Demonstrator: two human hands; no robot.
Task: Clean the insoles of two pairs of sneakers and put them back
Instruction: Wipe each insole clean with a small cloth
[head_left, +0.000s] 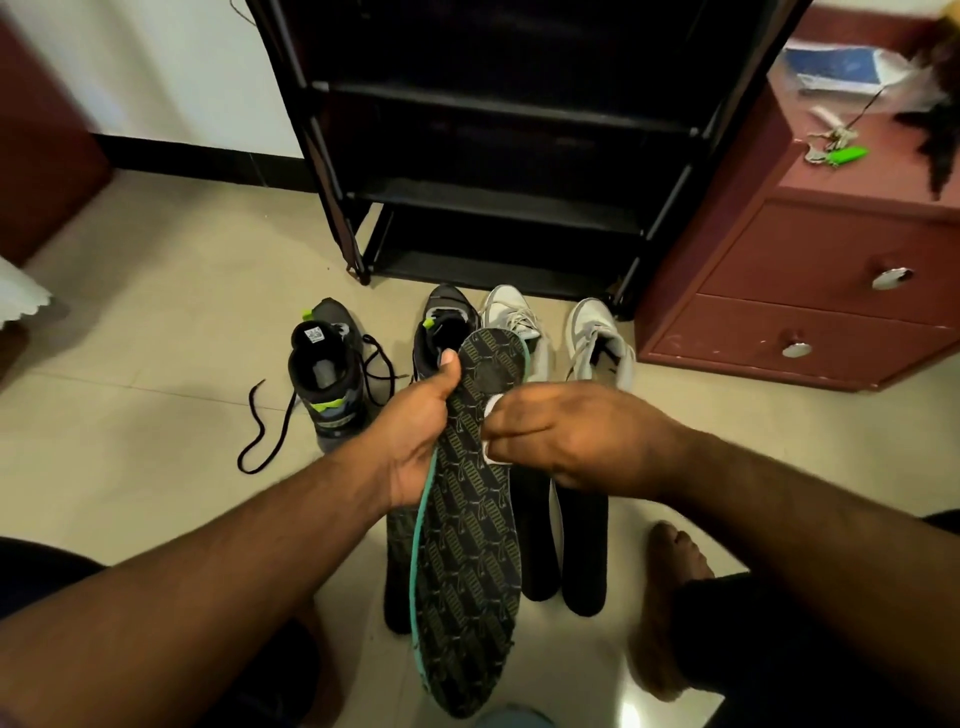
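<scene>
My left hand (415, 431) grips a patterned black insole with a teal edge (467, 545) by its left side, holding it lengthwise over the floor. My right hand (566, 436) pinches a small white wipe (491, 451) against the insole's top face. Under it lies a second patterned insole (400, 551). Two plain black insoles (535, 535) (584, 551) lie flat on the tiles to the right. Two dark sneakers with green accents (327, 374) (441, 327) stand behind, the left one with loose laces. Two white sneakers (511, 317) (602, 343) stand beside them.
A black shoe rack (493, 156) stands straight ahead on the tiled floor. To the right is a red-brown drawer cabinet (810, 291) with keys and a green tag (839, 153) on top. My bare foot (670, 597) rests at lower right. A light blue object (511, 719) shows at the bottom edge.
</scene>
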